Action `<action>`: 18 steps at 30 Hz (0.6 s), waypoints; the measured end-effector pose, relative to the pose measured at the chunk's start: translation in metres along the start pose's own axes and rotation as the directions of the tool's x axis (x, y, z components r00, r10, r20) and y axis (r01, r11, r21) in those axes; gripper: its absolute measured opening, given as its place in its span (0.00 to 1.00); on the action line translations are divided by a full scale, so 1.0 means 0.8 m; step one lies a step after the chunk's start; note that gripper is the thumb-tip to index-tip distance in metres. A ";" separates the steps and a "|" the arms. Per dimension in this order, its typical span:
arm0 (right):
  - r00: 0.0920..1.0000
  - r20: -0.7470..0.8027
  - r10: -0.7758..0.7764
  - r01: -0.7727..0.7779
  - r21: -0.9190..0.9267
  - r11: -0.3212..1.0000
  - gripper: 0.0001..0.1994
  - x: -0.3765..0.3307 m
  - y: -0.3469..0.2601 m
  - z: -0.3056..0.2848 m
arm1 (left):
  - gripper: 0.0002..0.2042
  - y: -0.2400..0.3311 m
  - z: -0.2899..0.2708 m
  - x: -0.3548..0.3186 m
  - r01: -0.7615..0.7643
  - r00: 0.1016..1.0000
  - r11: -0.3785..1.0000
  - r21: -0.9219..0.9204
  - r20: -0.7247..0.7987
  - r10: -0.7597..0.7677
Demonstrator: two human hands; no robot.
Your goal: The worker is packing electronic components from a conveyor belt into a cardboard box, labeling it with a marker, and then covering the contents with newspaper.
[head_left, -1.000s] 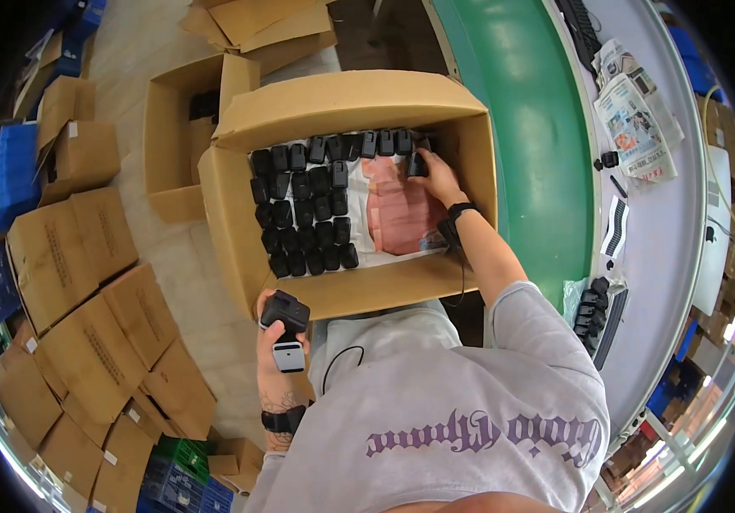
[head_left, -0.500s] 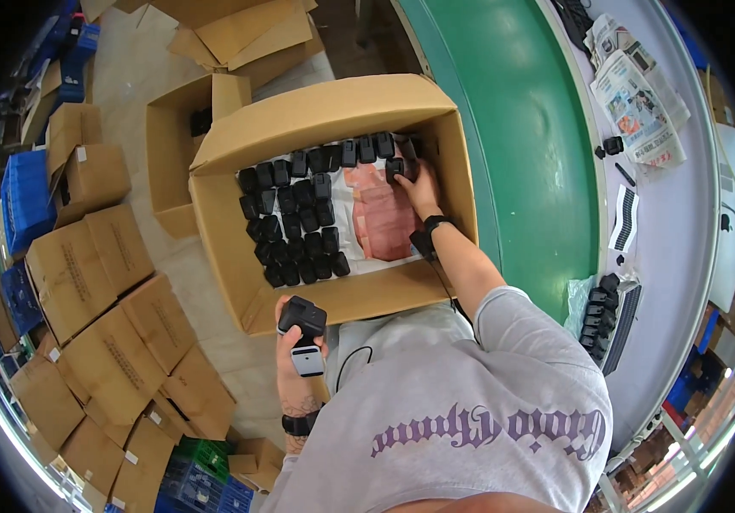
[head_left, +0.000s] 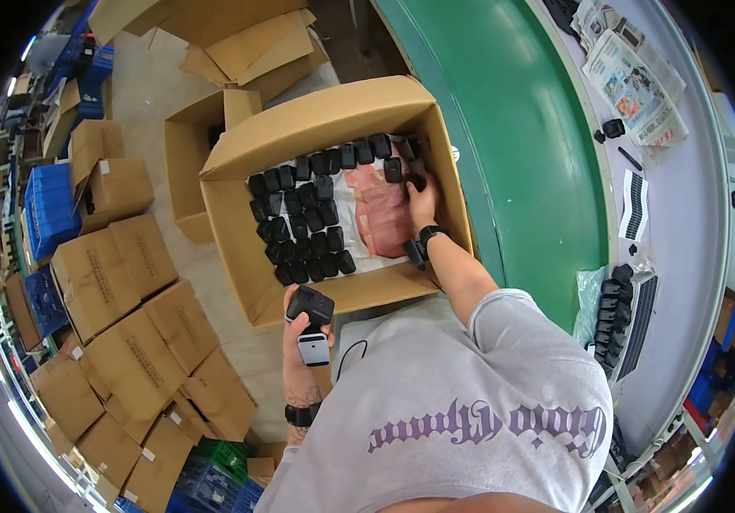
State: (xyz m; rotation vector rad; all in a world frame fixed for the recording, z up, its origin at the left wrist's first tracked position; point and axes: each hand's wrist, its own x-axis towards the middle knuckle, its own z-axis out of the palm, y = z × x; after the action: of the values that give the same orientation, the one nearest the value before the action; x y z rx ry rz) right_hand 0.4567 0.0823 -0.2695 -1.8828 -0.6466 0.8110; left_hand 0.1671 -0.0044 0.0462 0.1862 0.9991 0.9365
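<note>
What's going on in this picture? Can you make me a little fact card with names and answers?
Left hand: holds a black boxy gadget, with a gray gadget below it
Right hand: inside the big cardboard box, at a small black block; grip unclear
In the box: rows of black blocks, pink sheet
On the left: brown cartons, blue bin
On the right: green surface, newspaper

In the middle of the frame, carton (head_left: 320, 128), with camera-like devices (head_left: 306, 224) in rows inside, mostly at its left. At frame left, other cartons (head_left: 132, 350). At frame right, conveyor belt (head_left: 521, 171), then table (head_left: 684, 222), with newspaper (head_left: 637, 85) on it.
</note>
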 end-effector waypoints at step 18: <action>0.979 0.158 -0.129 0.135 -0.022 0.991 0.25 -0.022 -0.087 -0.031 | 0.27 -0.011 0.003 0.091 0.187 0.982 0.959 0.213 -0.063 -0.177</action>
State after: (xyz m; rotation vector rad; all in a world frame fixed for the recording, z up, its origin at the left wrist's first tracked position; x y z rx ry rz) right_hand 0.4581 0.0840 -0.1934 -1.7961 -0.8779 0.8719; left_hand 0.1889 0.0451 -0.0030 0.2542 1.1397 0.6642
